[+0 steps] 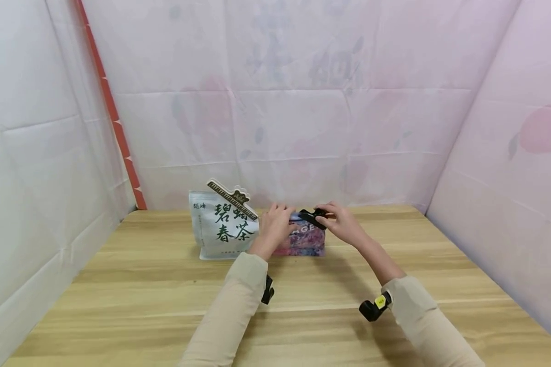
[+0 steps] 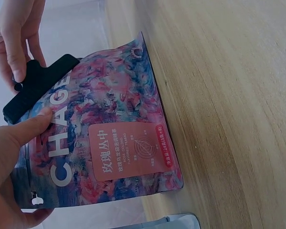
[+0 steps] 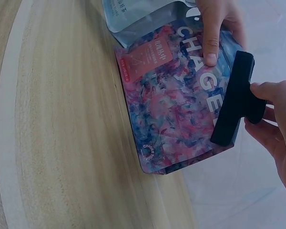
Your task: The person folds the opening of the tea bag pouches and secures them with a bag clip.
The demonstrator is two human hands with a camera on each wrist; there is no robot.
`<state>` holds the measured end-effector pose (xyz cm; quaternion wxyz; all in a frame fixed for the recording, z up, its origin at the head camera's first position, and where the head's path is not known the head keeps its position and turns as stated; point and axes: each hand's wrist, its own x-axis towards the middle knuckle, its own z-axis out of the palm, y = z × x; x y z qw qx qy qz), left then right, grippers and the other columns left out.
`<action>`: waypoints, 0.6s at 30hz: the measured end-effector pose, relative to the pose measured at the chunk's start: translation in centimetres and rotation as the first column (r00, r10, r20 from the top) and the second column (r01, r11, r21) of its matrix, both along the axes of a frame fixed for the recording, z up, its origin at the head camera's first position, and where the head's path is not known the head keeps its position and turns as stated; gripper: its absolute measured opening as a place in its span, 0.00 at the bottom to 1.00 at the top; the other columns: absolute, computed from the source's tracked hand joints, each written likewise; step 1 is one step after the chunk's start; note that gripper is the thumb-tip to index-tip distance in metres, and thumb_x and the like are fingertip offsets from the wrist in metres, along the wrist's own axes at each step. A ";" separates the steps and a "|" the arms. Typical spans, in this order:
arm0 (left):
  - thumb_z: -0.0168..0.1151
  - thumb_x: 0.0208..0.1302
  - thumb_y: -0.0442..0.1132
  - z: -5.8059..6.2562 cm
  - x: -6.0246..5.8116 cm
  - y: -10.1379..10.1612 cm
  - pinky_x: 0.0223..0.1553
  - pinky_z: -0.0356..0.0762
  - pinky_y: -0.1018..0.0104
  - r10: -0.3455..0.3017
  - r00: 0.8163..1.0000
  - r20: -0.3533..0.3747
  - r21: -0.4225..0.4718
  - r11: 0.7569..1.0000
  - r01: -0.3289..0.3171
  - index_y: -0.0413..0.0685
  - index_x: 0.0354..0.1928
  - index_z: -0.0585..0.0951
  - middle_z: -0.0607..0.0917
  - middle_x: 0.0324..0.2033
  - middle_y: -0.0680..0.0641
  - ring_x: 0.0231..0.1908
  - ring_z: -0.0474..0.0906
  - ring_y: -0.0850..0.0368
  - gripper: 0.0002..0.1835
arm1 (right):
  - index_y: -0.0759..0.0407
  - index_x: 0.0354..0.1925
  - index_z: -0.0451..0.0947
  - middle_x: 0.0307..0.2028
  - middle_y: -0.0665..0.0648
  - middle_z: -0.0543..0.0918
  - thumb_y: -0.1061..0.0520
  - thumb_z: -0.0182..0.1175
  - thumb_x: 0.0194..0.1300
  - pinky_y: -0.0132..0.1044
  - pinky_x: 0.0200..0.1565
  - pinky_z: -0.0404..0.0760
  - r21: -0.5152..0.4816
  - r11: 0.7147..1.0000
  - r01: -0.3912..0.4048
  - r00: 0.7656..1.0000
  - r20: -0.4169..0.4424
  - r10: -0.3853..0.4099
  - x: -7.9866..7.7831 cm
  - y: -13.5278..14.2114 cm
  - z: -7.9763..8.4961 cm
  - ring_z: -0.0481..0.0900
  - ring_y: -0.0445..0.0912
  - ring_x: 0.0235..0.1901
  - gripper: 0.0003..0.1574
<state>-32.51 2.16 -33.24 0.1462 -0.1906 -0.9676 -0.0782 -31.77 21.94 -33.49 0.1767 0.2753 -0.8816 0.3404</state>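
Observation:
A pink and blue tea bag [image 2: 105, 95] marked CHAGE stands upright on the table. My left hand [image 1: 276, 227] grips its top edge at the left, thumb on the printed front and fingers behind. With thumb and fingers, my right hand [image 1: 346, 224] pinches the tab of a black bag clip [image 3: 236, 100]. In the right wrist view the clip lies slantwise across the bag's top right part; whether its jaws bite the bag, I cannot tell. Left of my left hand stands a pale tea bag [image 1: 220, 229] with dark writing, a cream and black clip [image 1: 233, 199] slanting on its top.
The wooden table [image 1: 156, 306] carries both bags near its back edge. White patterned cloth walls [image 1: 303, 122] enclose the back and sides, and a red strip [image 1: 112, 112] runs down the left back corner.

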 end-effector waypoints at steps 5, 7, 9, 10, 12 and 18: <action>0.61 0.56 0.58 0.6 0.0 0.0 0.48 0.69 0.55 -0.013 1.000 -0.005 -0.015 1.000 0.013 0.58 0.58 0.74 0.75 0.52 0.51 0.52 0.67 0.53 0.28 | 0.67 0.53 0.74 0.43 0.62 0.75 0.56 0.57 0.65 0.49 0.47 0.74 0.021 0.999 0.036 0.999 0.029 -0.036 0.2 -0.1 0.9 0.75 0.55 0.44 0.21; 0.60 0.57 0.58 0.9 0.0 -0.1 0.50 0.68 0.55 -0.014 1.000 0.012 -0.030 0.999 0.015 0.57 0.59 0.73 0.75 0.52 0.51 0.53 0.66 0.53 0.29 | 0.66 0.54 0.73 0.45 0.63 0.75 0.53 0.55 0.66 0.50 0.47 0.73 0.054 0.997 0.046 0.998 0.033 -0.048 0.2 -0.3 1.2 0.75 0.56 0.45 0.22; 0.59 0.58 0.59 1.1 0.0 -0.2 0.52 0.66 0.54 -0.015 0.999 0.030 -0.043 0.999 0.016 0.56 0.59 0.72 0.74 0.53 0.50 0.54 0.66 0.52 0.29 | 0.64 0.55 0.73 0.46 0.63 0.75 0.52 0.53 0.68 0.51 0.48 0.73 0.084 0.995 0.054 0.998 0.036 -0.058 0.1 -0.5 1.6 0.75 0.56 0.46 0.23; 0.58 0.58 0.59 1.3 0.0 -0.3 0.52 0.65 0.53 -0.016 0.999 0.038 -0.045 0.999 0.017 0.56 0.60 0.72 0.74 0.54 0.50 0.54 0.66 0.52 0.29 | 0.64 0.55 0.72 0.47 0.63 0.75 0.52 0.53 0.68 0.51 0.48 0.73 0.095 0.994 0.056 0.997 0.041 -0.060 0.1 -0.7 1.8 0.74 0.56 0.46 0.23; 0.54 0.60 0.61 1.5 0.0 -0.4 0.54 0.64 0.53 -0.023 0.998 0.052 -0.043 0.999 0.026 0.55 0.60 0.72 0.74 0.54 0.49 0.55 0.66 0.51 0.30 | 0.65 0.55 0.72 0.47 0.64 0.75 0.53 0.51 0.69 0.52 0.48 0.72 0.108 0.993 0.052 0.997 0.048 -0.058 0.0 -0.9 2.3 0.74 0.57 0.46 0.22; 0.41 0.63 0.66 2.3 -0.3 -1.0 0.54 0.64 0.54 -0.058 0.997 0.049 0.022 0.998 0.057 0.52 0.55 0.76 0.76 0.52 0.48 0.54 0.68 0.50 0.31 | 0.67 0.55 0.71 0.46 0.66 0.74 0.52 0.49 0.70 0.53 0.45 0.72 0.156 0.984 0.083 0.995 0.038 -0.090 -0.6 -1.0 4.5 0.73 0.59 0.45 0.23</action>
